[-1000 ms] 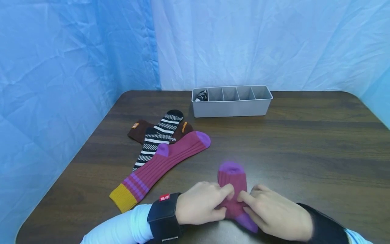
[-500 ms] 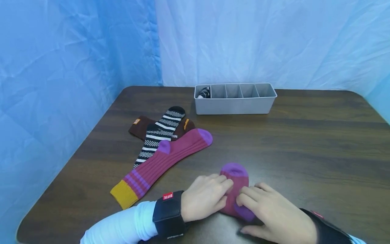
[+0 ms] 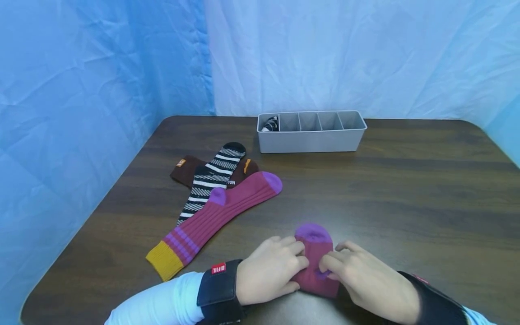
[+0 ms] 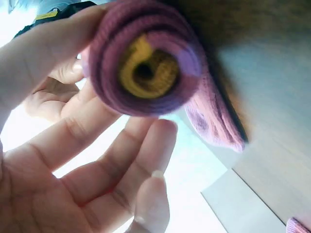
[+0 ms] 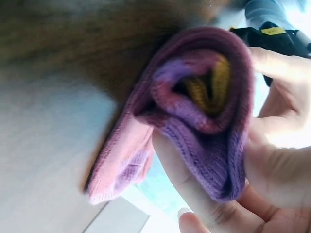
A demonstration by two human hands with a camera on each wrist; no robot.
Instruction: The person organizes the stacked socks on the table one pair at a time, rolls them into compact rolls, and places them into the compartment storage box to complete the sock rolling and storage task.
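A maroon sock [image 3: 314,253] with a purple toe lies between both hands, its near end rolled up. Yellow cuff fabric [image 4: 129,73] forms the core of the coil in the left wrist view. My left hand [image 3: 270,271] holds the left side of the roll between thumb and fingers. On the other side, my right hand [image 3: 367,282] pinches the roll near a purple patch [image 5: 221,170], which sags out of the coil in the right wrist view. The flat toe end stretches away from both hands along the table.
A matching maroon sock [image 3: 235,205] with a yellow cuff lies left, over a black-and-white striped sock [image 3: 203,185] and a brown sock [image 3: 184,172]. At the back stands a grey divided box [image 3: 310,142]; a striped rolled sock [image 3: 271,124] sits in its leftmost compartment.
The purple patch that stuck out at the near right is now mostly tucked under my right fingers. My right thumb, spread away half a second ago, has come back to the roll.
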